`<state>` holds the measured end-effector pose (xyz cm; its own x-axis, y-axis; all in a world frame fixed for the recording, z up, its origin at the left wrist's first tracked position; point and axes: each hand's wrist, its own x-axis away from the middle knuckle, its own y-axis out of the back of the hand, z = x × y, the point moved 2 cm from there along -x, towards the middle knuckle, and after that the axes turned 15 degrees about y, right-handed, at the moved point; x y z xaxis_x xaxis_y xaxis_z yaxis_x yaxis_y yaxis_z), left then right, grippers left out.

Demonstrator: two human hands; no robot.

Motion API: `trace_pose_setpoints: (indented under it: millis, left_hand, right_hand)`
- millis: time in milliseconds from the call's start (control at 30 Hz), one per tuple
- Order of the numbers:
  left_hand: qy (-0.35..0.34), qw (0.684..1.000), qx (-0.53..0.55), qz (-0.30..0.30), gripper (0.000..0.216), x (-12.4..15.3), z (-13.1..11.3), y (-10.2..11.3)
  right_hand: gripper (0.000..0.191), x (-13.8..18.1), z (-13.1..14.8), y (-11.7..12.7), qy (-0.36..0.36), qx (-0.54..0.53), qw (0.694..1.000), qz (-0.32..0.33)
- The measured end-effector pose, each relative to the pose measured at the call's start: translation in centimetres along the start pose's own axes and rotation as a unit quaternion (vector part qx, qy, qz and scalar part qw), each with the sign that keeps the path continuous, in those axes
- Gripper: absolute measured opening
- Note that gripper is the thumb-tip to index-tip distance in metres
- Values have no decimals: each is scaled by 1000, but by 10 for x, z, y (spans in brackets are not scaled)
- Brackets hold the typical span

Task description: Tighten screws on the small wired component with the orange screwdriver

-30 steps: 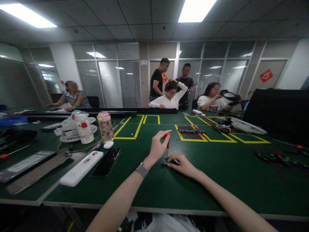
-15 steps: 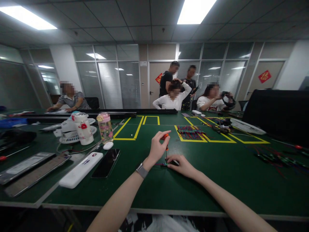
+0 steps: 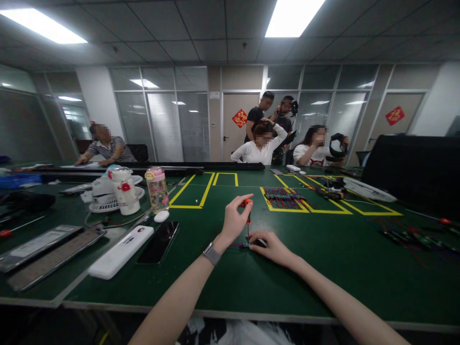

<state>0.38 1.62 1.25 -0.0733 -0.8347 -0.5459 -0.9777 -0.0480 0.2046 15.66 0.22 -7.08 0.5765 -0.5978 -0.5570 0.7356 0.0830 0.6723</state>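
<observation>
My left hand (image 3: 234, 219), with a watch on its wrist, is closed round the orange handle of a screwdriver (image 3: 248, 219). The screwdriver stands upright, its shaft pointing down at a small circuit board (image 3: 245, 245) on the green table (image 3: 201, 292). Thin red and blue wires run from the board toward the left, partly behind my left wrist. My right hand (image 3: 269, 247) rests on the table with thumb and fingers pinched at the board's right edge. The exact contact of the screwdriver's tip is too small to make out.
Left of my hands lie a black phone (image 3: 158, 242), a long white case (image 3: 121, 252) and two bottles (image 3: 157, 190). Bundled wired boards (image 3: 284, 198) lie inside yellow tape ahead, more wired boards (image 3: 420, 235) at the right. Several people are across the table.
My hands and the screwdriver hold nearly the same place. In the background, a standing person has raised a dark object beside the head, and another standing person has shifted right.
</observation>
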Motion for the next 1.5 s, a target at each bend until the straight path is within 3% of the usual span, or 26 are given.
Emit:
trace_pose_setpoints:
  millis: [133,400,633,867,1167,1400,1500]
  left_hand:
    - [-12,999,-32,-30,19,2,-3,2]
    - [16,998,54,38,29,0,-1,0]
    - [8,1000,18,-8,21,0,0,1]
    - [51,995,69,44,31,-3,6,-2]
    - [9,1000,1,-15,21,-1,0,1]
    - [34,996,59,62,32,0,1,-2]
    - [23,997,46,52,28,0,1,-2]
  right_hand:
    - [12,0,-1,0,0,0,1000,-2]
    - [12,0,0,0,-1,0,1000,-3]
    - [13,1,-2,0,5,-5,1000,-2]
    - [15,2,-4,-1,2,-1,1000,0]
    - [14,2,-2,0,1,-8,1000,1]
    - [14,0,0,1,-5,-6,1000,-2]
    - [13,1,-1,-1,-6,-5,1000,-5]
